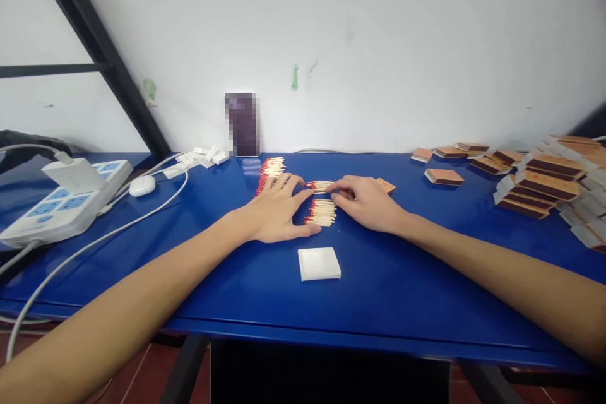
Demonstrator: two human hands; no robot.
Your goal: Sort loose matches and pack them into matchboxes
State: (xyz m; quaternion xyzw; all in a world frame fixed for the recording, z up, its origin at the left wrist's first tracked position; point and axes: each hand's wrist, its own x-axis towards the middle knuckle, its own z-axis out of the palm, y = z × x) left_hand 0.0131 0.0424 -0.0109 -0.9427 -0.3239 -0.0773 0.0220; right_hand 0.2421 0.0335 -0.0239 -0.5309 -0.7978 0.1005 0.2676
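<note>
Two small groups of red-tipped matches lie on the blue table between my hands: a thin upper group (322, 186) and a wider lower group (322, 213). My left hand (273, 211) is spread flat, its index fingertip by the red heads of the upper group and its thumb along the near side of the lower one. At the plain stick ends, my right hand (367, 203) rests with index and thumb slightly apart, other fingers curled. A larger pile of matches (272, 168) lies beyond my left fingers, partly hidden. Nearer me sits a white matchbox tray (319, 264).
Matchbox sleeves are stacked at the right (544, 186), with several loose boxes (444, 177) beside them. An orange matchbox piece (387, 185) is partly behind my right hand. White pieces (203, 156), a phone (243, 123), an earbud case (142, 185) and a power strip (61, 202) stand left.
</note>
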